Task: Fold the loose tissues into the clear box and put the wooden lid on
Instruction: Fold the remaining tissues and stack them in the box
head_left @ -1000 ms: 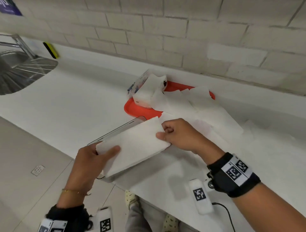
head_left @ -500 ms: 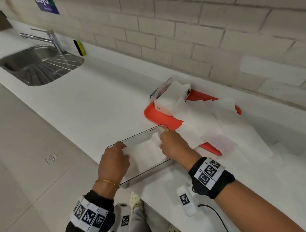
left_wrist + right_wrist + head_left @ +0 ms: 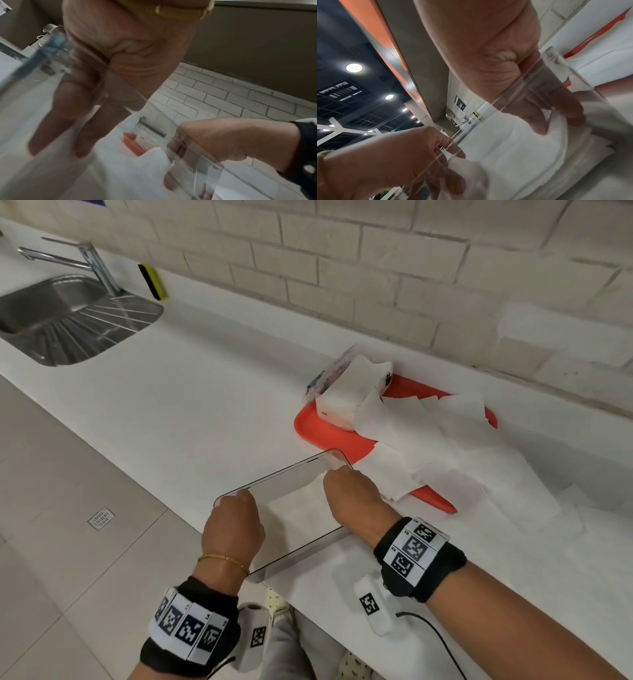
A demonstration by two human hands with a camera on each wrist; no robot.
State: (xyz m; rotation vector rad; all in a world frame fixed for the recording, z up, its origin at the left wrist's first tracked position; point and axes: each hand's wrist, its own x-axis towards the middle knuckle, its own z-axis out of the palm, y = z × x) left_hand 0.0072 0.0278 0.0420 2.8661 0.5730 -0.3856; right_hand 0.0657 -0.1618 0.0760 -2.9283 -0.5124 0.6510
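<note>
Between the hands: a folded wad of soft white tissue (image 3: 294,505) lies inside the clear, rigid, round-cornered plastic box (image 3: 274,474), which stands at the near edge of the white surface (image 3: 205,405).
Left hand: the left hand (image 3: 233,529) reaches over the box's left end, its fingers (image 3: 56,119) extended down inside onto the tissue; they press rather than clasp.
Right hand: the right hand (image 3: 352,498) is over the box's right end, its fingertips (image 3: 539,128) flat on the top of the wad, also pressing, not pinching.
Handling of the tissue: judged very light, limp and springy. It will probably puff back up once released, and tears if dragged. Best taken by pressing flat with spread fingers at both ends, or pinched at a folded edge, not at a single loose corner.
Handling of the box: stiff and smooth, likely slippery and light enough to skid near the surface's edge; steady it by its end walls.
Beyond the right hand: loose white tissue sheets (image 3: 445,460) lie spread over a flat red-orange plastic tray (image 3: 325,433) and onto the surface, well clear of the fingers; an opened pack of white tissues (image 3: 346,392) sits on the tray's far end.
Wooden lid: not visible in any view.
Progress: judged partway; more sheets remain to be folded.
</note>
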